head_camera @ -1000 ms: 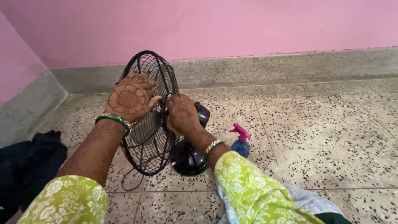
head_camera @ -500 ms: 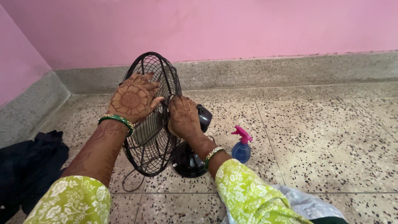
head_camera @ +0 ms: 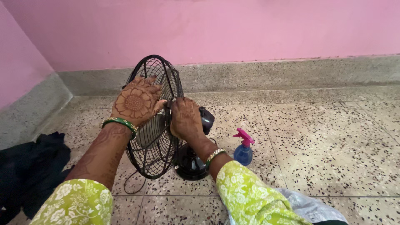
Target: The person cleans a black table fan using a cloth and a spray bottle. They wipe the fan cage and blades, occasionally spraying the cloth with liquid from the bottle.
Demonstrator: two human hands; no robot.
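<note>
A small black table fan [head_camera: 154, 146] with a round wire cage stands on the speckled floor, its round base [head_camera: 190, 166] beneath my right forearm. My left hand [head_camera: 135, 102], patterned with henna, lies flat with spread fingers on the front of the cage. Behind the cage my right hand [head_camera: 185, 118] is curled on the rim near the motor housing [head_camera: 206, 118]. Whether it pinches something small is hidden. Both wrists carry green bangles and yellow-green floral sleeves.
A blue spray bottle [head_camera: 243, 150] with a pink trigger stands just right of the fan. A dark cloth [head_camera: 29, 171] lies at the left by the wall skirting. A pale plastic bag [head_camera: 310, 208] sits at the bottom edge. Pink walls meet at the far left corner.
My right hand has shifted slightly along the back rim of the cage. The left hand stays pressed on the front. The view has drifted a little.
</note>
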